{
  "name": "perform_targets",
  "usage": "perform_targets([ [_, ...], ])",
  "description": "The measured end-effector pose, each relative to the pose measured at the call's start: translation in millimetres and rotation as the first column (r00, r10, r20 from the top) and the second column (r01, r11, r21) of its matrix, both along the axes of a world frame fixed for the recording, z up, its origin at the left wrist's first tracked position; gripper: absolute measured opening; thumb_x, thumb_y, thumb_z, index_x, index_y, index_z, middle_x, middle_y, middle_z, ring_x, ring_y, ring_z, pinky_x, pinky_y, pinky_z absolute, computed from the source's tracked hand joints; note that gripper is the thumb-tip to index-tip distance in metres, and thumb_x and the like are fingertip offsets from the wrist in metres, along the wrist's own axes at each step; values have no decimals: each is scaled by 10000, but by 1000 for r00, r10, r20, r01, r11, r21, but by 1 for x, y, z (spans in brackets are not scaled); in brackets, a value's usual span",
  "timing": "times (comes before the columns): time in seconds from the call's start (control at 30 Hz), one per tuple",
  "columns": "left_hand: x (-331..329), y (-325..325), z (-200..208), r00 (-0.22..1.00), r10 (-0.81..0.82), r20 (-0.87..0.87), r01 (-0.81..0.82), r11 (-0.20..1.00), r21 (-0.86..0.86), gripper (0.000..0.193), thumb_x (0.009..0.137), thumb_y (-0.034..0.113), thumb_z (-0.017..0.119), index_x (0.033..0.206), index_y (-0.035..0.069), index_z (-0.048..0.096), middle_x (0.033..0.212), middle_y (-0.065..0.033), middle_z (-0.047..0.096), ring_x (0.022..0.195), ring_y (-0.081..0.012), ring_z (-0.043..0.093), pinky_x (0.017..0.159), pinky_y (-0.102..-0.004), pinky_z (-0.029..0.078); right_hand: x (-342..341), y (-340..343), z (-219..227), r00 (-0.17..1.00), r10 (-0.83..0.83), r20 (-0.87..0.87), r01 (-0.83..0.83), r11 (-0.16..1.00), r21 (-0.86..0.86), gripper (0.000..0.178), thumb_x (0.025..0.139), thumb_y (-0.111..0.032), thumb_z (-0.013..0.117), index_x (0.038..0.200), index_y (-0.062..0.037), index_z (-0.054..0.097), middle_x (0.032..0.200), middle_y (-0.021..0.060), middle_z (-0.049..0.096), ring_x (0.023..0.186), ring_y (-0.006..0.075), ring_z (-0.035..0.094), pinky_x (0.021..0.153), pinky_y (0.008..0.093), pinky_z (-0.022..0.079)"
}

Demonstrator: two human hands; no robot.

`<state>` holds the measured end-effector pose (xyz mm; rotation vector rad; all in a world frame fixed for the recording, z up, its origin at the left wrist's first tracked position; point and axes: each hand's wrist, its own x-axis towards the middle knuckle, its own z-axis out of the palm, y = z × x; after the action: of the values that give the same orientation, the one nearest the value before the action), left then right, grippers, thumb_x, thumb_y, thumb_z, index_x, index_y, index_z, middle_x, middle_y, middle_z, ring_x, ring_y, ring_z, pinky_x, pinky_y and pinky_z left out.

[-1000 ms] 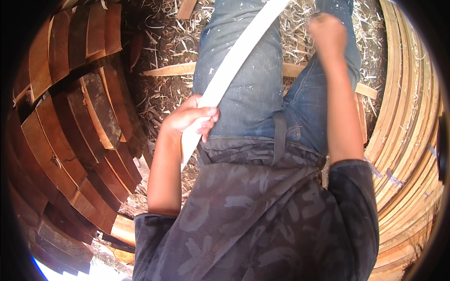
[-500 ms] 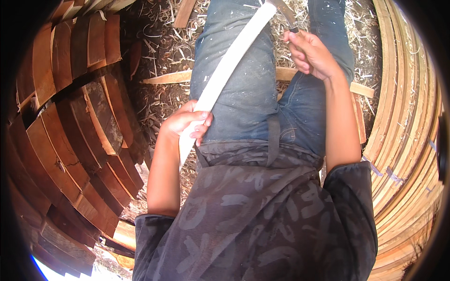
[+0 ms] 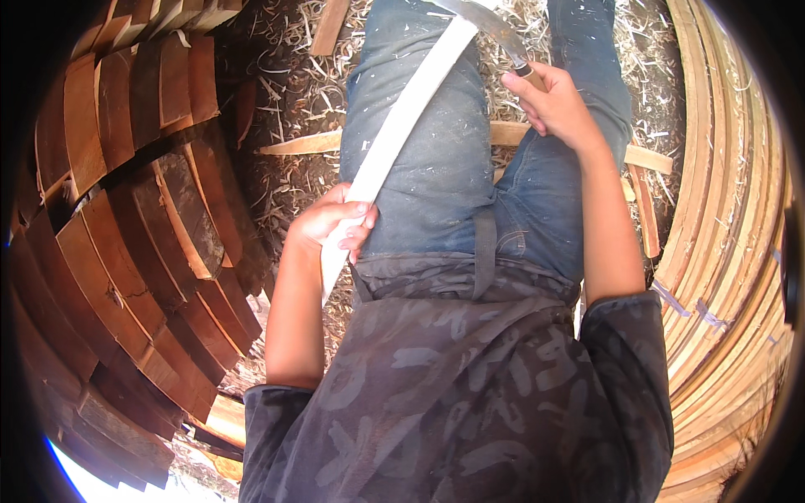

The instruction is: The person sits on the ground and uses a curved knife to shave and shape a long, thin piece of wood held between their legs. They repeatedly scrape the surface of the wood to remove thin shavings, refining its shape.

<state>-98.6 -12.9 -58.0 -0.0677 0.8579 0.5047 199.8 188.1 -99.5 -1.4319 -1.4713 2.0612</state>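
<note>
My left hand (image 3: 342, 225) is closed around the lower end of a long pale wooden strip (image 3: 411, 126). The strip slants up and to the right across my left thigh. In my right hand (image 3: 553, 105), above the right knee area, is the brown wooden handle of a curved knife (image 3: 489, 23). Its grey blade reaches up and left and lies across the strip's far end. The blade's tip runs close to the upper edge of the picture. My fingers partly hide the handle.
Stacked brown wood pieces (image 3: 109, 277) rise on the left. Long pale slats (image 3: 721, 210) are piled on the right. Curly shavings (image 3: 310, 92) cover the ground, and a flat wooden stick (image 3: 306, 142) passes beneath my legs (image 3: 419, 184).
My right hand has turned and shifted slightly, so the knife's handle shows more. The blade has come nearer along the strip. My left hand keeps its hold almost unmoved.
</note>
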Motion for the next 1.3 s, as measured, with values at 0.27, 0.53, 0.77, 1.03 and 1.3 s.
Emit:
perform_targets([
  [0.27, 1, 1, -1, 1000, -3, -6, 3, 1000, 5, 319, 755, 258, 712, 755, -22, 559, 502, -36, 449, 340, -109, 424, 336, -314, 480, -2, 13, 16, 991, 101, 84, -108, 991, 82, 358, 823, -360, 695, 658, -110, 499, 507, -57, 445, 372, 21, 383, 327, 196, 299],
  [0.53, 6, 8, 11, 985, -102, -138, 107, 994, 28, 286, 791, 241, 706, 762, -16, 583, 552, -44, 510, 395, -112, 465, 449, -358, 520, -15, -3, 34, 1000, 15, 4, -15, 986, -167, 363, 829, -356, 687, 639, -122, 483, 506, -56, 429, 373, 17, 379, 321, 178, 306],
  [0.77, 18, 10, 21, 956, -111, -273, 127, 991, 42, 259, 804, 222, 697, 756, -9, 591, 549, -30, 511, 397, -108, 467, 453, -343, 519, 0, -8, 11, 954, -294, 66, 235, 864, 446, 290, 796, -281, 728, 759, -23, 602, 594, 2, 569, 486, 57, 470, 441, 254, 395],
  [1.03, 14, 10, 19, 971, -100, -216, 112, 993, 47, 271, 798, 233, 695, 758, -13, 589, 536, -32, 498, 399, -111, 467, 455, -351, 522, 8, 9, 15, 904, -420, 75, 248, 661, 708, 376, 811, -325, 712, 807, 37, 608, 659, 30, 599, 532, 77, 483, 484, 259, 398],
  [1.3, 14, 8, 17, 974, -102, -201, 115, 992, 56, 269, 799, 228, 694, 768, -17, 588, 551, -36, 514, 405, -112, 476, 468, -354, 533, 32, 27, -3, 538, -827, -163, 843, 528, 100, 242, 847, -246, 668, 857, -32, 555, 595, 10, 515, 428, 43, 455, 364, 208, 377],
])
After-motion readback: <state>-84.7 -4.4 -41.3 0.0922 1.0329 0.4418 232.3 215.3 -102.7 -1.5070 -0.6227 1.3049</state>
